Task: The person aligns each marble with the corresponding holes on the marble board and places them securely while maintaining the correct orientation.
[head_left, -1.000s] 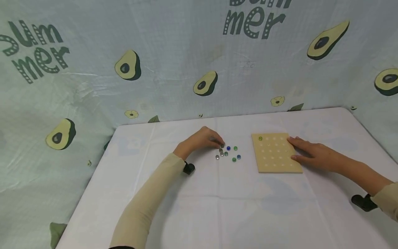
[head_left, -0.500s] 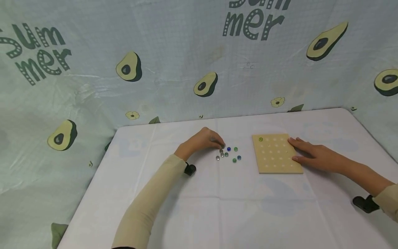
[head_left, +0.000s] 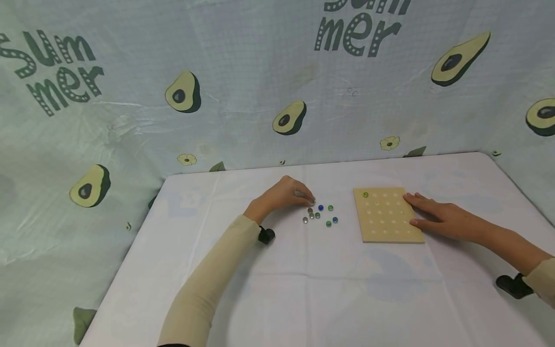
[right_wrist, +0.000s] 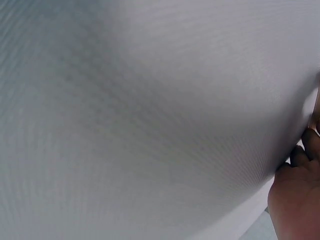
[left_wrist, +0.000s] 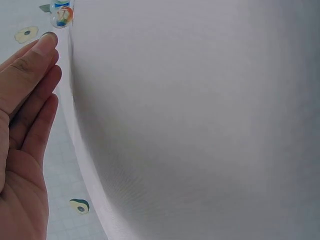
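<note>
My left hand (head_left: 284,193) pinches a small clear glass marble (head_left: 312,201) between thumb and fingertips, at the back of a loose group of marbles. In the left wrist view the thumb (left_wrist: 44,46) meets the fingertips, with several colored marbles (left_wrist: 61,15) just beyond them. A square tan board (head_left: 390,237) with rows of shallow hollows lies to the right. A green marble (head_left: 365,194) sits in its far left corner hollow. My right hand (head_left: 446,219) rests along the board's right edge with fingers fairly straight. Only part of that hand (right_wrist: 297,195) shows in the right wrist view.
On the white-covered table (head_left: 277,299) lie several clear marbles (head_left: 311,216), a dark blue marble (head_left: 321,207), a lighter blue marble (head_left: 335,220) and two green ones between my left hand and the board. A printed avocado cloth (head_left: 234,86) hangs behind.
The clear marble at my left fingertips has shifted slightly away from the group, along with the fingers. The right hand and the board stay in place; the head view shifts a little.
</note>
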### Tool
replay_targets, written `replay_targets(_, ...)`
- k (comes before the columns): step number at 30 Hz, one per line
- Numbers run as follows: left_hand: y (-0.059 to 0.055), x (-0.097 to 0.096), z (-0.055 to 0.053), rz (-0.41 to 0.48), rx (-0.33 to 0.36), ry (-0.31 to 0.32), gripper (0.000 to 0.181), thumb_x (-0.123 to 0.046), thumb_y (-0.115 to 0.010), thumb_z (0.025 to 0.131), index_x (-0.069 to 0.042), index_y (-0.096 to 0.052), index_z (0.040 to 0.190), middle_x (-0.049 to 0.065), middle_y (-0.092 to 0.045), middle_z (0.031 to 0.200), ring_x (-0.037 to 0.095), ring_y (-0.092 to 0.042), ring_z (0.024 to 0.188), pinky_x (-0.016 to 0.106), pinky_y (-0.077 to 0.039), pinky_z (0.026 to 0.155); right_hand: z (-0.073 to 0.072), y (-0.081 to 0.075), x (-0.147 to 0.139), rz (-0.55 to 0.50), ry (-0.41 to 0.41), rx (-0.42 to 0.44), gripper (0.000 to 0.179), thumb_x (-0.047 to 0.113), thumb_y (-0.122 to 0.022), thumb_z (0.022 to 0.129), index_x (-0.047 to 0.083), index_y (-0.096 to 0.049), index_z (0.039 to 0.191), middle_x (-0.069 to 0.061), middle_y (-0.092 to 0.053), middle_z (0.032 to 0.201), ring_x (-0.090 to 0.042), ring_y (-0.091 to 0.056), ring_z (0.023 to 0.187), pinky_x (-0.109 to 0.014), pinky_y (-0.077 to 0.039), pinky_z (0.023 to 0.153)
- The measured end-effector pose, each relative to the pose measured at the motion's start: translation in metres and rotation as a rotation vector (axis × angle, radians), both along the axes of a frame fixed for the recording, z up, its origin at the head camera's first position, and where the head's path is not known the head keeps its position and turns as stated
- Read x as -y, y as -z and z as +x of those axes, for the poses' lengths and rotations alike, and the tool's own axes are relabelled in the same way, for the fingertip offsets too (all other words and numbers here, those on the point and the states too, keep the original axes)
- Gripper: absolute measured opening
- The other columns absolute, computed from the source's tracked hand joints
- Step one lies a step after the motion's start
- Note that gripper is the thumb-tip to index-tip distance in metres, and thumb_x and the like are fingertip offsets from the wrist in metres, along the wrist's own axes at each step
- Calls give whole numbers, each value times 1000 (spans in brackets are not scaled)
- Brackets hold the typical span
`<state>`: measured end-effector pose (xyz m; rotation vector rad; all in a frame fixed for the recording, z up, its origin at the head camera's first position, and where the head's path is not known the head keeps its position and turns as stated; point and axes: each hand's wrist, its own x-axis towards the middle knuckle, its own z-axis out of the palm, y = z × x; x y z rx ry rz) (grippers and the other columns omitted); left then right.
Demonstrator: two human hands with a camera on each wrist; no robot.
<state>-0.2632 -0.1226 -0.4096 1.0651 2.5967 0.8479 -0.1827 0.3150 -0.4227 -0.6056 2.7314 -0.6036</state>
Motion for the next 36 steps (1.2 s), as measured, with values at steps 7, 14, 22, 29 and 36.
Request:
replay_targets(7, -9, -1, 3, -19, -41, -56, 17, -17, -78, 91, -14, -81, 107, -3, -77, 109, 11, -69, 109, 23, -51, 97, -1, 0, 0, 11, -15, -9, 82, 47, -64, 99, 12, -26, 162, -30, -25, 161, -52, -30, 144, -70, -32, 106)
replay_targets(14, -16, -3, 4, -18, -102, -64, 18, -16, -77, 92, -13, -81, 109, -1, -77, 111, 13, -70, 109, 25, -52, 96, -1, -1, 1, 14, -21, -7, 82, 47, -64, 99, 12, -26, 162, -31, -26, 160, -53, -31, 143, -70, -33, 105)
replay_targets(22, -21, -8, 6, 26, -134, -69, 19, -16, -78, 90, -12, -81, 109, 0, -77, 111, 13, -70, 108, 23, -52, 95, -1, -1, 0, 8, -6, -3, 83, 47, -65, 98, 15, -25, 163, -31, -25, 160, -54, -29, 144, -71, -31, 106)
replay_targets(29, -24, -16, 8, 37, -135, -74, 21, -18, -78, 90, -13, -81, 110, -1, -77, 112, 12, -69, 109, 24, -52, 97, 0, 0, 0, -10, -15, -15, 83, 46, -66, 98, 15, -25, 163, -30, -27, 161, -53, -29, 144, -71, -31, 107)
replay_targets(36, -25, -24, 10, 64, -126, -70, 21, -17, -78, 90, -11, -80, 110, 0, -77, 111, 13, -69, 110, 31, -53, 98, 1, 1, -1, -14, -5, -16, 81, 45, -65, 98, 14, -26, 162, -30, -26, 161, -53, -28, 145, -71, -29, 108)
